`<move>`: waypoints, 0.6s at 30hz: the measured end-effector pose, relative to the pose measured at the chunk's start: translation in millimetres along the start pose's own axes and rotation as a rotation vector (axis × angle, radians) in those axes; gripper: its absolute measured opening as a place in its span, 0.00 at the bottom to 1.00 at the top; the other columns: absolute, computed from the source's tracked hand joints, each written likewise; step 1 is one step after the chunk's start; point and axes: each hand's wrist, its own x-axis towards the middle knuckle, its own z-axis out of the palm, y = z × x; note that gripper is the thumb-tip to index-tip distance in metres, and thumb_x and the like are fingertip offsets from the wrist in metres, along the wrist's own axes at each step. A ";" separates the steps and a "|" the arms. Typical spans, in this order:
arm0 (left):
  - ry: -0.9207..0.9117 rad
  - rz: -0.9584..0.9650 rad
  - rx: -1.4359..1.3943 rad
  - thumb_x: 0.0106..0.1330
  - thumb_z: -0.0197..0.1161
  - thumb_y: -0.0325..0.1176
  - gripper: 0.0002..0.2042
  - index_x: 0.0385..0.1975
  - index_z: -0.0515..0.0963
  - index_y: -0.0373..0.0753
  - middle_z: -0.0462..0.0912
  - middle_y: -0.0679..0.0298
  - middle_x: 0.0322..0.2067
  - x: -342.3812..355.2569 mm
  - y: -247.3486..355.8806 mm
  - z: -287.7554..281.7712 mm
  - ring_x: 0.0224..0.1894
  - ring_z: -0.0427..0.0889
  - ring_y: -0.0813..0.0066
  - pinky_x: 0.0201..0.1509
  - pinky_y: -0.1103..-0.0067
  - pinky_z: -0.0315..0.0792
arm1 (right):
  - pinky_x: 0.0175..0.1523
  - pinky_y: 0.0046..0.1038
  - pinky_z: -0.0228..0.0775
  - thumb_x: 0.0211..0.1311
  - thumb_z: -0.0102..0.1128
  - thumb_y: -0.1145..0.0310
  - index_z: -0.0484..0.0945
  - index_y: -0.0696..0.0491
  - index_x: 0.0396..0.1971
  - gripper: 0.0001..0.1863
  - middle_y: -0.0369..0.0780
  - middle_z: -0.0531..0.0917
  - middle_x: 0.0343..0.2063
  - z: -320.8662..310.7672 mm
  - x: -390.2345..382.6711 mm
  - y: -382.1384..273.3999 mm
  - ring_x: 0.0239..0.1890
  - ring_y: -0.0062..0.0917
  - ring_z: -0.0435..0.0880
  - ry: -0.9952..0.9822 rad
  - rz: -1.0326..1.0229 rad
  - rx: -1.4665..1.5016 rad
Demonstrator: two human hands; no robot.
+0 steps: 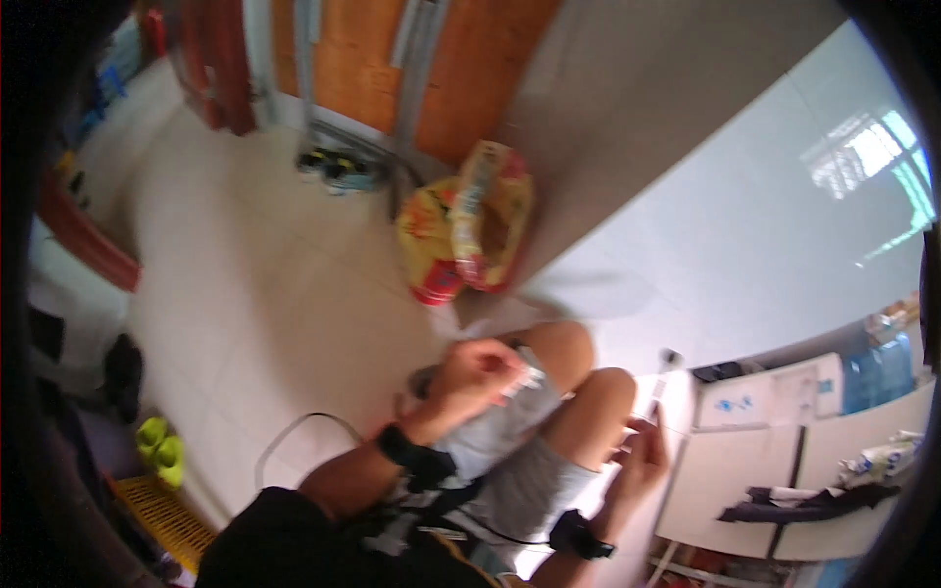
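Looks mid-handling: left hand (480,377) pinches a pale piece (532,376) (blurry one), right hand (642,456) grips a slender stick (660,389). Next probably needs steadiness.

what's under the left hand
Grey shorts show below the left hand. Whatever lies directly beneath its fingers is covered and cannot be seen.

Nothing legible here: blurred red markings (421,225) run across the yellow-and-red bag (420,250), blue marks (733,404) dot the white panel (769,394), all too fuzzy to read!
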 end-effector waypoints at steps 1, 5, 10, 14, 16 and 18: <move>0.027 0.053 -0.026 0.66 0.71 0.33 0.08 0.35 0.82 0.37 0.85 0.67 0.28 7.0 -0.9 -0.6 0.28 0.81 0.86 0.25 0.86 0.78 | 0.23 0.15 0.67 0.72 0.50 0.76 0.74 0.57 0.64 0.22 0.39 0.85 0.37 6.8 7.7 -4.0 0.23 0.12 0.75 -0.084 -0.027 -0.032; 0.137 0.038 -0.099 0.63 0.71 0.23 0.06 0.32 0.78 0.36 0.84 0.64 0.32 40.1 -4.5 6.6 0.27 0.80 0.85 0.22 0.87 0.73 | 0.24 0.15 0.67 0.70 0.50 0.80 0.75 0.60 0.62 0.22 0.39 0.85 0.36 32.3 33.7 -13.6 0.22 0.12 0.74 -0.138 -0.080 -0.165; 0.181 0.073 -0.073 0.63 0.69 0.22 0.06 0.30 0.77 0.36 0.84 0.64 0.31 71.3 3.6 25.2 0.26 0.79 0.87 0.21 0.87 0.72 | 0.37 0.19 0.67 0.66 0.50 0.82 0.81 0.59 0.56 0.20 0.39 0.85 0.30 58.7 68.9 -31.5 0.30 0.16 0.77 -0.144 -0.274 -0.393; 0.203 0.158 -0.110 0.62 0.68 0.19 0.06 0.30 0.77 0.36 0.84 0.64 0.33 90.5 -3.0 34.7 0.26 0.78 0.88 0.20 0.87 0.71 | 0.39 0.20 0.70 0.66 0.50 0.83 0.82 0.58 0.54 0.20 0.40 0.85 0.30 83.7 84.1 -46.1 0.33 0.18 0.80 -0.250 -0.220 -0.408; 0.235 0.205 -0.111 0.62 0.68 0.19 0.07 0.30 0.77 0.36 0.84 0.64 0.35 95.2 -5.3 36.7 0.27 0.78 0.88 0.20 0.87 0.72 | 0.41 0.21 0.71 0.65 0.50 0.83 0.82 0.59 0.54 0.20 0.40 0.85 0.30 81.9 86.4 -34.7 0.34 0.18 0.81 -0.221 -0.215 -0.400; 0.293 0.360 -0.103 0.61 0.69 0.17 0.07 0.30 0.78 0.36 0.83 0.65 0.34 100.0 -6.0 39.9 0.28 0.77 0.90 0.23 0.88 0.71 | 0.45 0.21 0.73 0.65 0.51 0.83 0.82 0.60 0.55 0.20 0.40 0.87 0.31 68.7 85.5 -30.6 0.35 0.19 0.82 -0.165 -0.137 -0.359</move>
